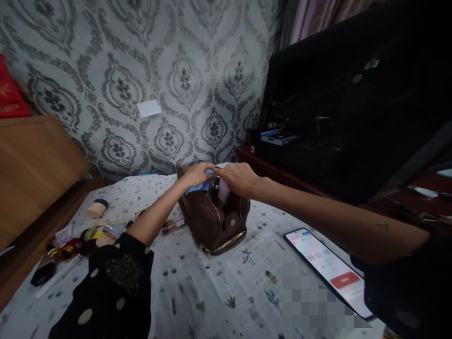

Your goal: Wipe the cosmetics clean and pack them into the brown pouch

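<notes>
A brown leather pouch (212,221) with a gold zip stands open on the floral bedsheet (212,292). Both my hands meet over its open top. My left hand (196,174) is closed on a blue item (197,187) that pokes out just under its fingers. Touching that same spot from the right, my right hand (238,178) has its fingers curled, and what they hold is hidden. Small bottles show inside the pouch (221,190).
Several cosmetics (84,233) lie scattered on the sheet at the left, beside a wooden headboard (31,169). A phone (328,268) with a running timer lies at the right. A dark cabinet (353,103) stands behind, against patterned wallpaper.
</notes>
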The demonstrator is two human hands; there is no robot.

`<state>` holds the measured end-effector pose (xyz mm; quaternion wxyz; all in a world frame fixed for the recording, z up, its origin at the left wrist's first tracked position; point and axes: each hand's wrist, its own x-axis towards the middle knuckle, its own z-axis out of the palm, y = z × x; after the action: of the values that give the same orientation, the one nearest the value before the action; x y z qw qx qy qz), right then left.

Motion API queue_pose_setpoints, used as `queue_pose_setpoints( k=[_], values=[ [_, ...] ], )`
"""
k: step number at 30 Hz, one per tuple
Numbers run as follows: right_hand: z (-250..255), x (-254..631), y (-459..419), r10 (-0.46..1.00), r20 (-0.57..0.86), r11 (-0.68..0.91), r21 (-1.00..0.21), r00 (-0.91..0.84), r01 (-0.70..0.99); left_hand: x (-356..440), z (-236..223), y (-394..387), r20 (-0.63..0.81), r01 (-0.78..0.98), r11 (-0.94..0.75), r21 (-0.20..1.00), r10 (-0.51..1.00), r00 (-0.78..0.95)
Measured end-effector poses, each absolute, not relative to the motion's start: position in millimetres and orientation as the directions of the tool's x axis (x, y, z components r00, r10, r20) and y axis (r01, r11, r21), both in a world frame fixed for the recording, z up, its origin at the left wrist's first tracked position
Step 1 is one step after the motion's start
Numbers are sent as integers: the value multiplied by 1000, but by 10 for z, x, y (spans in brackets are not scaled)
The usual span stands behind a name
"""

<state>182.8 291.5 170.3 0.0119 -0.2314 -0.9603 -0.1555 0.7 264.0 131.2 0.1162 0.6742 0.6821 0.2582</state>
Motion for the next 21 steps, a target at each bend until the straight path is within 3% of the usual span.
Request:
queue_pose_setpoints(
  k=[5, 14, 21],
  values=[
    [1640, 1854, 2964, 449, 114, 837, 295, -886, 462, 141, 1319, 2565, 218, 940, 30, 340, 970, -110],
    [1583, 1880, 2969, 431, 110, 837, 322, -896, 442, 176, 1361, 2532, 176, 955, 79, 285, 975, -133],
    [1488, 1941, 3004, 391, 190, 854, 290, -900, 432, 272, 1486, 2264, 361, 980, 41, 195, 926, -110]
  ],
)
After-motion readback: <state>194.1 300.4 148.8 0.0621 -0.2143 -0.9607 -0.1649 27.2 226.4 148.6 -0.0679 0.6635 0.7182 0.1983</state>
